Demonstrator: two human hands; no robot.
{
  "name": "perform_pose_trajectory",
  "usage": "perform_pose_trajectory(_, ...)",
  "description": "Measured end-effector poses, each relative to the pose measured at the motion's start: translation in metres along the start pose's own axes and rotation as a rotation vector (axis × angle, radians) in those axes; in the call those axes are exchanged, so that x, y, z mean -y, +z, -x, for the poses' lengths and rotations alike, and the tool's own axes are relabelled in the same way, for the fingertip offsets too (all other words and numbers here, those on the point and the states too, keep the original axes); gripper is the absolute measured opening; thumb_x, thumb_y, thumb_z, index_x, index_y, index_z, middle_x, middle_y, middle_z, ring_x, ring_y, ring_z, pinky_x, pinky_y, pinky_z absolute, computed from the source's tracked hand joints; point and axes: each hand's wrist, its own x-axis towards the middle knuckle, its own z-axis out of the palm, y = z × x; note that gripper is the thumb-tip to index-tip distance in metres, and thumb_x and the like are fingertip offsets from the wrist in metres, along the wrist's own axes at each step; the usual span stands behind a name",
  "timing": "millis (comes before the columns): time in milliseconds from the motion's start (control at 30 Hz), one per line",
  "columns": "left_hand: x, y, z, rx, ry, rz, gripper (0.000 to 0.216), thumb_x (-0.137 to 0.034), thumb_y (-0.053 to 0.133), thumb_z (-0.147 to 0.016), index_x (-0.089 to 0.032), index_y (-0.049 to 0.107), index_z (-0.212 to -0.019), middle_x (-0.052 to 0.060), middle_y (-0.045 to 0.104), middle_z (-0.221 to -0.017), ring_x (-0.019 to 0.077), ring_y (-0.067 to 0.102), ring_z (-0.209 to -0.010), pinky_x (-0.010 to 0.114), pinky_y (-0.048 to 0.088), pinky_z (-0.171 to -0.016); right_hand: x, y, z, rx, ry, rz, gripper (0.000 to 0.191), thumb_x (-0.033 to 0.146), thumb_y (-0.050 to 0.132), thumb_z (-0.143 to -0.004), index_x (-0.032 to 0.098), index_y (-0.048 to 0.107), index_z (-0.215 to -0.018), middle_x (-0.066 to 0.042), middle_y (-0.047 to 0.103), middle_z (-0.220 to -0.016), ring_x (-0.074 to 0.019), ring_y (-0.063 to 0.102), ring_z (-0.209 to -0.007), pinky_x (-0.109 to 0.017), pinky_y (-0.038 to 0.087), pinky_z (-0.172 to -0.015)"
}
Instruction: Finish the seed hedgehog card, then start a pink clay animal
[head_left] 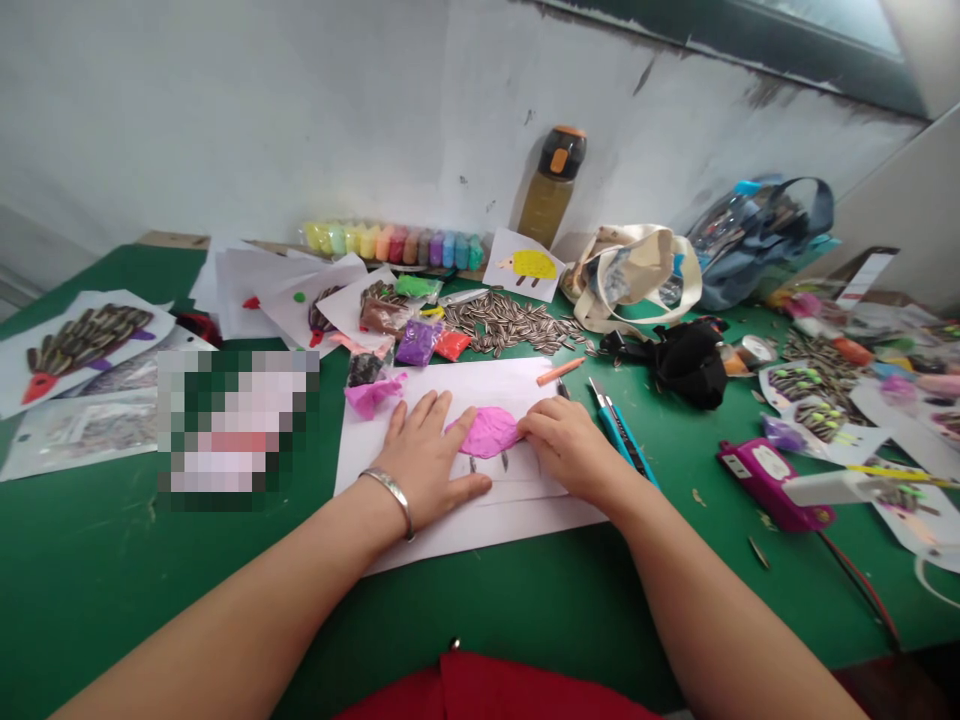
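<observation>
A flattened oval of pink modelling clay (487,432) lies on a white sheet of paper (427,545), with two short dark pencil marks under it. My left hand (426,455) rests flat on the sheet with its fingers spread, the fingertips beside the clay's left edge. At the opposite edge, my right hand (574,450) has its fingers pressed together on the clay's rim. A loose lump of pink clay (375,395) sits at the sheet's upper left corner. An orange pencil (560,371) crosses the upper right part of the sheet.
Right of the sheet lies a blue utility knife (616,425). Beyond it are sunflower seeds (510,322), clay packets (418,342) and a drink bottle (553,190) by the wall. Seed-covered hedgehog pictures (90,340) lie left; a purple glue gun-like device (776,485) is right.
</observation>
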Motion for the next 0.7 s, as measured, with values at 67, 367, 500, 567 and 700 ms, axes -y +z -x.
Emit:
perform_pose_trajectory(67, 0.0001, 0.0003, -0.0001, -0.001, 0.0, 0.003, 0.084, -0.067, 0.052, -0.079, -0.024, 0.033, -0.149, 0.019, 0.023, -0.157, 0.0379, 0.015, -0.145, 0.061, 0.011, -0.114, 0.0002, 0.0008, -0.0003, -0.022, -0.009, -0.009, 0.021, 0.008, 0.048, -0.089, 0.019, 0.065, -0.093, -0.006, 0.064, -0.095, -0.0206, 0.052, -0.092, -0.034, 0.034, -0.081)
perform_pose_trajectory(367, 0.0002, 0.0001, 0.0003, -0.003, -0.004, 0.0, 0.085, -0.067, 0.053, -0.079, -0.024, 0.033, -0.149, 0.019, 0.023, -0.157, 0.0376, 0.015, -0.145, 0.06, 0.011, -0.114, 0.0033, 0.0018, -0.001, -0.065, -0.058, -0.007, 0.022, 0.006, 0.046, -0.088, 0.019, 0.065, -0.091, -0.007, 0.063, -0.092, -0.0205, 0.051, -0.09, -0.033, 0.035, -0.079)
perform_pose_trajectory(500, 0.0003, 0.0012, 0.0001, -0.011, -0.003, 0.002, 0.084, -0.068, 0.053, -0.079, -0.025, 0.033, -0.148, 0.018, 0.023, -0.157, 0.0374, 0.015, -0.145, 0.06, 0.012, -0.113, 0.0054, 0.002, -0.0011, -0.033, -0.055, -0.01, 0.023, 0.007, 0.047, -0.089, 0.02, 0.065, -0.092, -0.006, 0.063, -0.091, -0.02, 0.051, -0.089, -0.033, 0.035, -0.08)
perform_pose_trajectory(567, 0.0001, 0.0012, 0.0001, -0.009, -0.006, 0.002, 0.084, -0.068, 0.052, -0.079, -0.025, 0.033, -0.149, 0.019, 0.023, -0.157, 0.0371, 0.015, -0.145, 0.06, 0.012, -0.113, 0.0061, 0.0024, -0.0009, -0.028, -0.056, -0.017, 0.022, 0.007, 0.048, -0.089, 0.019, 0.066, -0.092, -0.006, 0.063, -0.09, -0.0197, 0.051, -0.088, -0.033, 0.036, -0.081)
perform_pose_trajectory(700, -0.0003, 0.0008, 0.0001, -0.002, -0.002, 0.002, 0.084, -0.068, 0.052, -0.079, -0.025, 0.033, -0.149, 0.019, 0.022, -0.157, 0.0372, 0.014, -0.145, 0.06, 0.011, -0.114, 0.0081, 0.0025, -0.0008, -0.049, -0.066, -0.002, 0.023, 0.006, 0.047, -0.088, 0.018, 0.066, -0.093, -0.007, 0.063, -0.092, -0.0201, 0.05, -0.09, -0.033, 0.036, -0.082)
